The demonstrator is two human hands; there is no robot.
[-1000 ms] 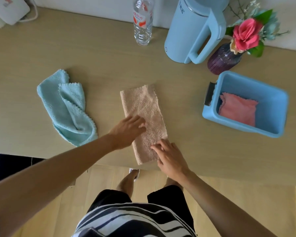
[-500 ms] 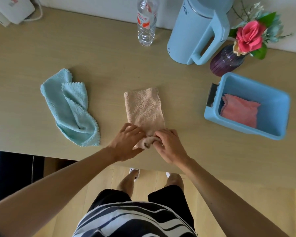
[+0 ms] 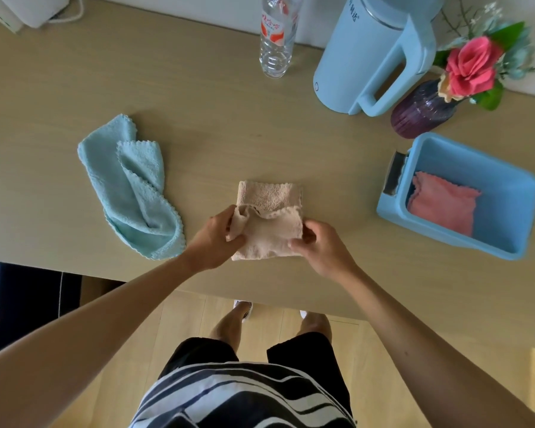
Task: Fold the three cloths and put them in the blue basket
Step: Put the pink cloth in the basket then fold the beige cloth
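A beige cloth (image 3: 267, 222) lies in the middle of the table near its front edge, its near half doubled over the far half. My left hand (image 3: 215, 239) pinches its left edge and my right hand (image 3: 317, 247) pinches its right edge. A light blue cloth (image 3: 133, 188) lies crumpled on the table to the left, untouched. The blue basket (image 3: 519, 208) stands at the right with a folded pink cloth (image 3: 442, 202) inside it.
Along the back edge stand a clear water bottle (image 3: 277, 35), a light blue jug (image 3: 371, 54) and a purple vase (image 3: 420, 111) with a pink flower. A white device (image 3: 28, 7) sits at the back left. The wooden table (image 3: 229, 118) ends just before my legs.
Both hands took hold of the beige cloth's near end and brought it up over the far half, turning the long strip into a shorter, roughly square shape.
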